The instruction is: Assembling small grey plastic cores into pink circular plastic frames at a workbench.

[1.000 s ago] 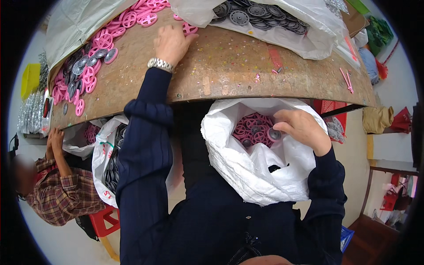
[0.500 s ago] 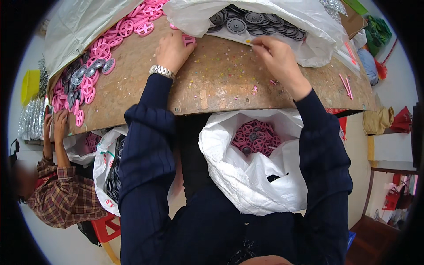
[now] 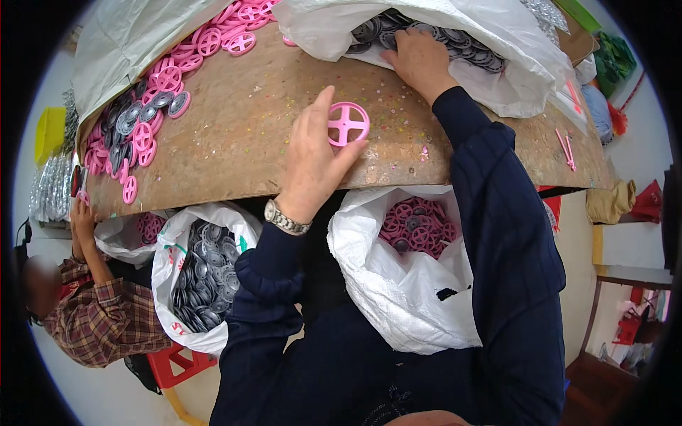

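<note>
My left hand [image 3: 312,153] is raised near the table's front edge, its thumb and fingers closed around the rim of a pink four-spoked wheel [image 3: 348,125]. The wheel faces me, tilted nearly upright. Farther off to the right, my right hand [image 3: 420,62] reaches into the mouth of a white sack [image 3: 526,71] lying on the table. Its fingers rest among grey plastic discs [image 3: 472,51], thumb apart from them, and no disc is visibly lifted. The fingertips are partly lost among the discs.
Pink wheels [image 3: 209,42] and grey discs [image 3: 128,117] are heaped at the table's left. Below its edge hang white sacks of pink wheels [image 3: 419,226] and grey discs [image 3: 206,277]. A co-worker in a plaid shirt [image 3: 106,312] sits at far left. Pink sticks [image 3: 566,149] lie at right.
My left hand has come back toward me from the far side of the table with a pink wheel. My right hand has moved from the sack's edge in among the grey discs.
</note>
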Tool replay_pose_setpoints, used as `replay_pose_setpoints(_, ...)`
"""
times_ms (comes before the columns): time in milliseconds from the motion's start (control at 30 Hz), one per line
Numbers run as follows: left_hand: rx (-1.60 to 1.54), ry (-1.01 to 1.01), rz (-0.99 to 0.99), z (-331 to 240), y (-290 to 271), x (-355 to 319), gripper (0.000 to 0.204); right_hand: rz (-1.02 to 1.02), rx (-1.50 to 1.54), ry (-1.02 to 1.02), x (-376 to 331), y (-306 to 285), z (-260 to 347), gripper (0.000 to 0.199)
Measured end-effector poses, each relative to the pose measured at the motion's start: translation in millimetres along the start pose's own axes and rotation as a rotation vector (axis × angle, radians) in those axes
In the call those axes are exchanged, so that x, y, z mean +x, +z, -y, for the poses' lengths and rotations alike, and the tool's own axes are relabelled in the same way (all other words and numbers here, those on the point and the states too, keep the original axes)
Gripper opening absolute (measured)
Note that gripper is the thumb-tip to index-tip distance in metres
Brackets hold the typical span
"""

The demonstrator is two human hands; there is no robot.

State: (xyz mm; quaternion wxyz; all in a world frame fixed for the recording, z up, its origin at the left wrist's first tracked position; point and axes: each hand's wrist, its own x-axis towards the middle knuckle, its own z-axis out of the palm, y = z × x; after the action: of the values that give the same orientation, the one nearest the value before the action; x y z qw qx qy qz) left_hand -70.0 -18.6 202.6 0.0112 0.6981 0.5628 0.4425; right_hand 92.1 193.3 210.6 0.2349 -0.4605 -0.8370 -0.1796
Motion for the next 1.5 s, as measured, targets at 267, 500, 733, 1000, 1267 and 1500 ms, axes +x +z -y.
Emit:
replay_pose_setpoints(267, -0.117, -0.039, -0.032, -1, 1, -5, 0.089, -0.088, 0.384, 0.098, -12, -35, -9, 0.031)
replay_pose_setpoints(500, -0.196, -0.030, -0.040, -9, 5, -9, 0.094, 0.476, 1.236, 0.411, -74, -107, 14, 0.029)
replay_pose_setpoints(733, -0.221, 0.145, -0.023, -35, 7, -7, 0.096, 0.584, 1.363, 0.405, -113, -131, 31, 0.035)
replay_pose_setpoints(1000, -0.230, 0.159, -0.021, -52, 10, -16, 0.094, 0.567, 1.555, 0.480, -131, -145, 40, 0.036)
replay_pose_setpoints(1267, -0.975, -0.462, 0.250, -67, -5, -23, 0.039, 0.413, 1.487, 0.377, -143, -146, 43, 0.031)
replay_pose_setpoints(1500, -1.005, -0.473, 0.257, -68, -1, -29, 0.025, 0.408, 1.407, 0.385, -149, -153, 46, 0.029)
